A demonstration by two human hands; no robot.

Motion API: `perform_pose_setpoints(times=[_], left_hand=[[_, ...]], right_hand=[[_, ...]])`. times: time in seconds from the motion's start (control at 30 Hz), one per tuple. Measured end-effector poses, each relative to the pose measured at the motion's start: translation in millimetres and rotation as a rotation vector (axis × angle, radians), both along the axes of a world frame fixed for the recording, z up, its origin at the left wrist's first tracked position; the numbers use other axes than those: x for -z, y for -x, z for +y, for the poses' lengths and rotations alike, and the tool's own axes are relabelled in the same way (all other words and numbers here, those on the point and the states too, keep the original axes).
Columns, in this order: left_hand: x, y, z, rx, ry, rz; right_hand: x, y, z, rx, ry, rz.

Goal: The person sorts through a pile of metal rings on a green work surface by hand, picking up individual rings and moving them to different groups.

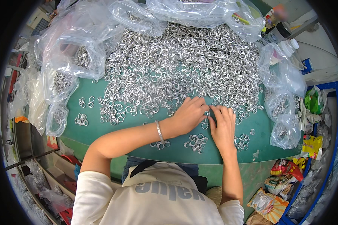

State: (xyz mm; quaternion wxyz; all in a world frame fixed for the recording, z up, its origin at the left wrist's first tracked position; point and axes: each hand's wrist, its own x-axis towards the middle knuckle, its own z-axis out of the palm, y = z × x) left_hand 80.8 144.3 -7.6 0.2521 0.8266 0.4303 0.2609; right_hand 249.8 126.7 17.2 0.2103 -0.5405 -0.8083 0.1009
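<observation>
A broad heap of silver metal rings (pixel 169 63) covers the far and middle part of the green table. At the heap's near edge my left hand (pixel 191 114) is closed, its fingers curled and the tips pinched on a ring (pixel 206 114). Close beside it on the right, my right hand (pixel 223 122) has bent fingers and its thumb drawn in; what they hold, if anything, is hidden. Just below the fingertips lies another ring (pixel 205 126). Small groups of rings rest nearer me: one cluster (pixel 196 143) below my left hand and another cluster (pixel 241 142) right of my right wrist.
Clear plastic bags (pixel 82 56) with rings inside line the left side, and more bags (pixel 283 129) stand along the right edge. Behind the heap lie further clear bags (pixel 199 13). A dark-capped jar (pixel 278 33) and a white bottle (pixel 288 47) stand at far right. Blue-framed shelving (pixel 336 112) is beyond.
</observation>
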Motion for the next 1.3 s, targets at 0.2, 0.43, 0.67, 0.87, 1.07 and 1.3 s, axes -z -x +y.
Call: perform_pose_setpoints(times=[0.2, 0.43, 0.67, 0.87, 1.07, 1.3], left_hand=[[-1.3, 3.8, -3.4, -0.082, 0.015, -0.034], [-5.4, 10.9, -4.2, -0.115, 0.029, -0.060], [1.2, -5.0, -0.8, 0.015, 0.001, -0.030], [-0.2, 3.4, 8.7, -0.020, -0.111, -0.022], [-14.4, 34.4, 51.9, -0.303, -0.328, 0.232], [-8.9, 17.7, 34.7, -0.132, -0.385, 0.168]], right_hand=[[-1.1, 1.4, 0.6, -0.027, 0.038, 0.002], [-2.8, -1.8, 2.6, -0.049, 0.031, 0.031], [-8.3, -9.5, -7.8, -0.036, 0.080, -0.057], [-10.6, -18.5, 6.6, -0.004, 0.032, 0.100], [-3.2, -1.1, 23.2, 0.044, -0.095, -0.099], [-6.9, -14.0, 16.4, 0.086, -0.064, -0.117]])
